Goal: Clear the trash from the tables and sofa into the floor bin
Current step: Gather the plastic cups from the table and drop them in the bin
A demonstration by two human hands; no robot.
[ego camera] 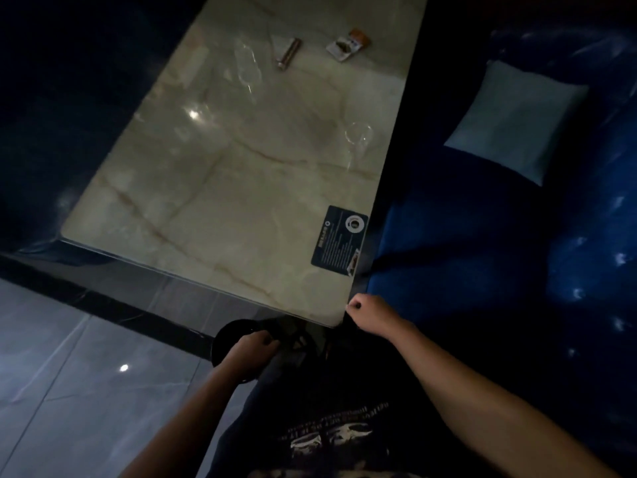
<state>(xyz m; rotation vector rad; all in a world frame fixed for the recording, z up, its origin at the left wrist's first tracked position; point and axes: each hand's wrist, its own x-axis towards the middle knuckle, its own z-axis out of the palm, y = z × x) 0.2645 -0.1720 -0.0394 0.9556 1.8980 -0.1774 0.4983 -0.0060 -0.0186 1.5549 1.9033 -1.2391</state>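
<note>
Dark printed T-shirt (331,432), bare forearms

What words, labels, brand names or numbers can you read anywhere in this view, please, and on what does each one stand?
None can be quoted; all the print is too small, dark or blurred.
Dark card on the table: a white ring logo and lines of small text, unreadable.
Orange and white wrapper: print too blurred.
Brown wrapper: no legible print.
Black shirt: pale lettering seen upside down, illegible.

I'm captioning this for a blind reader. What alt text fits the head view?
Both hands, left hand and right hand, grip a dark bin bag at the near corner of a marble table. Two wrappers lie at its far end; a blue sofa stands right.
</note>
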